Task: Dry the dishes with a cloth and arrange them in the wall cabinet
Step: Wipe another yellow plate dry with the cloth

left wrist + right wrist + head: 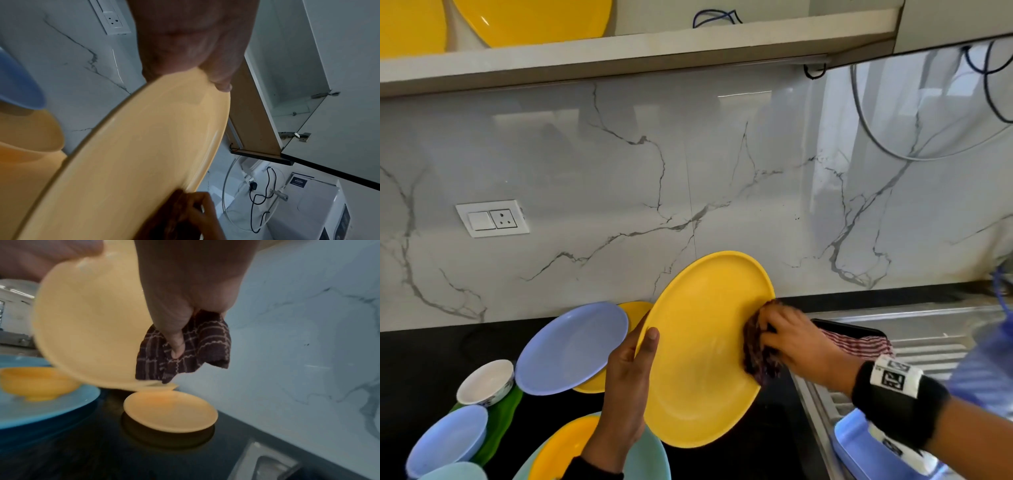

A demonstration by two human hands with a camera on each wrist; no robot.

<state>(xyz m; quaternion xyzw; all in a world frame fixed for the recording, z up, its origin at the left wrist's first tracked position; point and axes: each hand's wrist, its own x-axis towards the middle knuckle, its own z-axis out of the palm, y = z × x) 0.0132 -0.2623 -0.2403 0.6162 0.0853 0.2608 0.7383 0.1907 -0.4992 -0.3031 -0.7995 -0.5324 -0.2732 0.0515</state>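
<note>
Up in the wall cabinet (619,51) two yellow plates (534,17) already stand. Left hand (626,383) grips a yellow plate (702,359) while right hand (798,342) clutches the cloth (756,349) against it — blue plates (571,346) and bowls (486,380) on the counter remain

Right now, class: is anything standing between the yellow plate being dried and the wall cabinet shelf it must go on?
Nothing visible blocks the way. The left hand holds the yellow plate tilted below the cabinet shelf, with only bare backsplash between. Two yellow plates already stand at the shelf's left; the space beside them looks free.

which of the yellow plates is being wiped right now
The large yellow plate held tilted above the black counter: the left hand grips its edge and the right hand presses a dark checked cloth on it.
</note>
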